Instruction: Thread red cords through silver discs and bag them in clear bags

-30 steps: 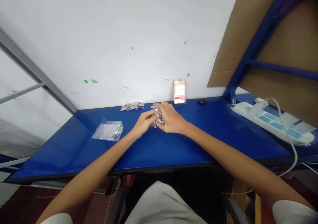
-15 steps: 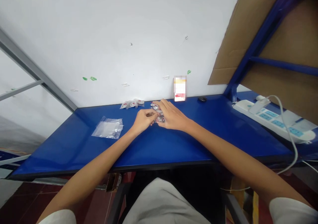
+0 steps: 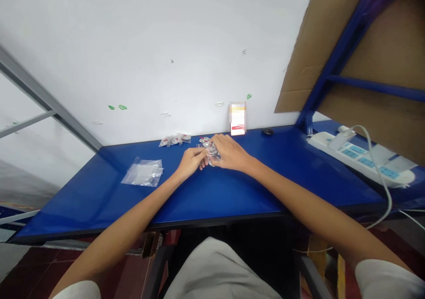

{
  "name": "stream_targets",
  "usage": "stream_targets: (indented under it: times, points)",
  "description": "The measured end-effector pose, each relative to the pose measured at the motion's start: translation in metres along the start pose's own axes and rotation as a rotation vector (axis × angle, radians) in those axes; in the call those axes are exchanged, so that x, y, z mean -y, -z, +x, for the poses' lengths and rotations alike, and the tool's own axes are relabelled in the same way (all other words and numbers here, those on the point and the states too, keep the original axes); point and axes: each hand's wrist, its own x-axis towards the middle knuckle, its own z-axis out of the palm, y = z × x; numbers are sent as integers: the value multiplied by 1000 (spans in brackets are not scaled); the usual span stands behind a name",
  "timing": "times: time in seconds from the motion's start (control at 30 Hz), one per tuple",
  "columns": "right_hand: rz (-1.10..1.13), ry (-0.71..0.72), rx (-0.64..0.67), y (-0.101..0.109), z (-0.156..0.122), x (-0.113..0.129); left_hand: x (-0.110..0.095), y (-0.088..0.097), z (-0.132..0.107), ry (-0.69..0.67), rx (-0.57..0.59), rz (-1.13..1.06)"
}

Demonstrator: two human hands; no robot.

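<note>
My left hand point(image 3: 191, 162) is closed, thumb and fingers pinching the near edge of a small clear plastic bag point(image 3: 212, 154). Curled over the bag's other side is my right hand point(image 3: 232, 153), its fingertips partly hidden. Round white-and-red discs point(image 3: 204, 140) lie just behind the bag, against the fingers. Whether some of them are inside the bag is hard to tell. To the left, near the wall, sit several filled clear bags point(image 3: 175, 139) with similar round pieces. Flat clear bags point(image 3: 142, 172) lie stacked on the blue table left of my left hand.
A lit phone point(image 3: 238, 118) leans against the wall behind my right hand. Near it is a small black object point(image 3: 267, 132). A white power strip point(image 3: 361, 157) with a cable lies at the right, beside a blue frame point(image 3: 322, 91). The table's front edge point(image 3: 219, 221) is close to me.
The view has shifted slightly. My right hand has curled further round the bag, and more of the discs behind it show. Both hands stay together at the same spot.
</note>
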Motion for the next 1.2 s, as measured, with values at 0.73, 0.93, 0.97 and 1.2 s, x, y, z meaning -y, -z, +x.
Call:
stream_targets:
  times: [0.73,0.93,0.97,1.2]
  points:
    - [-84,-178,-16,11,-1,-39,8,58,99,-111,-108,925]
    - [-77,-180,-17,6,-1,-39,5,75,56,35,-141,147]
    - [-71,-177,-17,5,-1,-38,4,76,50,62,-124,-9]
    - [-16,-194,-10,-2,-1,-38,-11,65,35,-51,-83,-89]
